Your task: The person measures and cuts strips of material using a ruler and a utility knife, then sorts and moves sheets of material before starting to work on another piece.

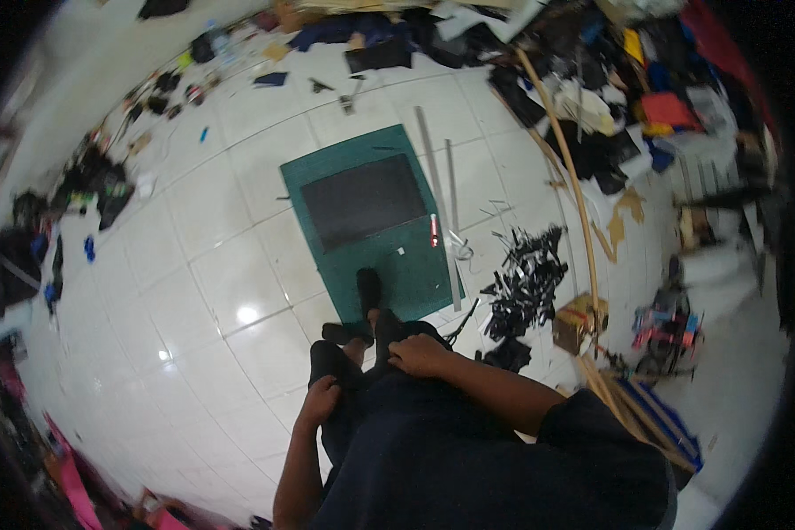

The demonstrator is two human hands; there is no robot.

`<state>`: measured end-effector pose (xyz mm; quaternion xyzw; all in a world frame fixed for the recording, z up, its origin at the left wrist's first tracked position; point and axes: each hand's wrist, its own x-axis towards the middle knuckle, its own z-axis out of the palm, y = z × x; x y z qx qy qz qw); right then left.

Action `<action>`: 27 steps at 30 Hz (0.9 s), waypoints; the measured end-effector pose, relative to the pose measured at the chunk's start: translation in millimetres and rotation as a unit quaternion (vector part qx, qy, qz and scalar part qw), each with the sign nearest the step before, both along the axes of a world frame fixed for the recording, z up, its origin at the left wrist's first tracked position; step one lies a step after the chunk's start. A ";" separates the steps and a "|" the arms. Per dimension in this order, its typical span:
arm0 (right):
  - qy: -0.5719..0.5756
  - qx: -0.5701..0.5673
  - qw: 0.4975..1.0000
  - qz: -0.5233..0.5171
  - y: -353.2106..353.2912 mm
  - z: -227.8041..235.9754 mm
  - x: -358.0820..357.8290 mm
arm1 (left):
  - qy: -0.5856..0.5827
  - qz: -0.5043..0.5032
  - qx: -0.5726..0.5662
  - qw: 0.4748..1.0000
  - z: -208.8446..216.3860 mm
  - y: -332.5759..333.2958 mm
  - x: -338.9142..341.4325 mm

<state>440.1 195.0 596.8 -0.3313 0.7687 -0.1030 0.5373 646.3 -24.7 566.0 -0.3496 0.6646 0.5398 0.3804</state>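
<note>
My left hand (321, 399) is closed at the side of my left thigh, its fingers curled against the dark trousers (389, 397). On the other thigh, my right hand (418, 355) has its fingers bent round a fold of the same cloth. Beyond my knees lies a green cutting mat (296, 187) on the floor, with one of my dark-shod feet (369, 287) on it. A black rectangular sheet (362, 201) is spread over the mat. Along its right side are a long metal ruler (427, 146), a second narrower strip (451, 177) and a red-and-white cutter or marker (434, 230).
Black and silver scraps (526, 283) are heaped right of the mat, near a cardboard box (579, 323). A long wooden pole (574, 177) runs along that side. Piled fabric (583, 115) fills the far right. Dark clutter (97, 181) lines the left edge of the white tiled floor (194, 283).
</note>
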 end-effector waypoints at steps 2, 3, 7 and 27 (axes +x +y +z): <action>-0.036 0.012 0.997 -0.069 5.8 6.4 -1.5 | 0.011 -0.031 0.040 0.999 18.5 -10.7 -21.2; -0.062 0.009 0.994 -0.087 10.0 13.8 -1.5 | 0.007 -0.048 0.064 0.997 18.7 -11.4 -22.1; -0.142 0.014 0.981 -0.133 10.1 39.1 1.4 | -0.022 -0.114 0.126 0.985 37.0 -18.8 -35.0; -0.358 -0.116 0.908 -0.182 128.6 -41.4 15.7 | -0.107 -0.448 0.162 0.873 -0.7 69.9 -142.9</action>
